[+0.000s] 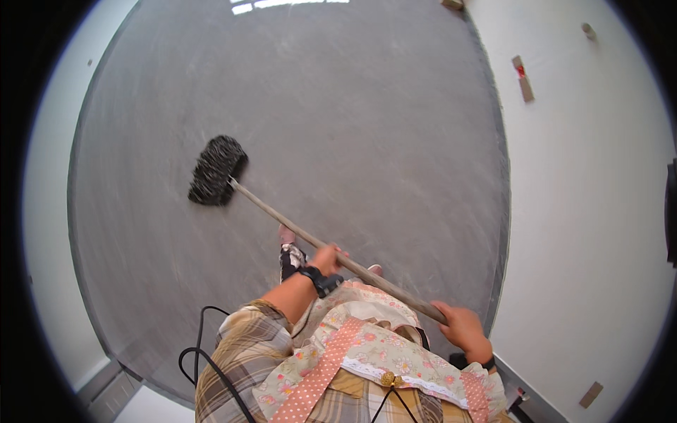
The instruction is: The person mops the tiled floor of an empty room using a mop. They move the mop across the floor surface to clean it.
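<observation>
A mop with a dark, shaggy mop head (216, 170) rests on the grey floor (370, 132), ahead and to the left. Its long wooden handle (285, 221) slants from there down to the right across my body. Partway along the shaft, my left hand (327, 259) is closed around it, a little blurred. My right hand (461, 323) grips the handle near its upper end, by my right side. Both wrists wear black bands, the left one with a small dark device (323, 281).
White walls (571, 211) stand to the right and left, with a dark baseboard line (502, 158). Brown patches (523, 79) mark the right wall. A brownish object (452, 4) sits at the far right floor edge. My shoe (287, 235) is below the handle; black cables (198, 349) loop at my left.
</observation>
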Tool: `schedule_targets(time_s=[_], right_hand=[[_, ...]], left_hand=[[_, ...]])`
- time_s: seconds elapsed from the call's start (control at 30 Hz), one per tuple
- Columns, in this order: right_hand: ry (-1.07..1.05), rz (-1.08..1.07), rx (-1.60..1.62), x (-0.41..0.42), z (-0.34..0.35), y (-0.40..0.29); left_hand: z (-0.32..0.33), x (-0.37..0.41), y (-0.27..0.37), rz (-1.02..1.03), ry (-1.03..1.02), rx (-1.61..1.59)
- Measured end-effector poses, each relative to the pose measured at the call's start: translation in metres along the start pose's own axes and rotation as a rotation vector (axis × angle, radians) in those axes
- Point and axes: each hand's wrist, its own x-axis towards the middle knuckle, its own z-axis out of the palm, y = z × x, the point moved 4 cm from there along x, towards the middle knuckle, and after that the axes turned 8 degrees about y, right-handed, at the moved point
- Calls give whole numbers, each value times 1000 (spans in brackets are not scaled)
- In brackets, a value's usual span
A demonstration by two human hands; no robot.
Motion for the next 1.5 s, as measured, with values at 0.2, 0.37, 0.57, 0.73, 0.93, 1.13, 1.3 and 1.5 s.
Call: schedule_targets(time_s=[0.2, 0.37, 0.57, 0.73, 0.93, 1.13, 1.3, 1.5], right_hand=[[-72, 242, -36, -111, -60, 82], [107, 426, -132, -138, -166, 4], [-69, 230, 147, -86, -200, 68], [96, 190, -17, -136, -183, 26], [83, 393, -83, -203, -173, -89], [278, 459, 140, -218, -100, -127], [373, 560, 267, -186, 15, -134], [453, 519, 342, -62, 68, -177]], left_hand=[[58, -91, -163, -436, 1, -32], [133, -164, -124, -545, -291, 176], [70, -59, -112, -428, -72, -322], [16, -69, -129, -512, 232, -351], [-48, -63, -127, -428, -63, 185], [-29, -106, -29, -308, 158, 379], [-18, -96, 57, -98, 306, 228], [32, -21, 115, 71, 57, 459]])
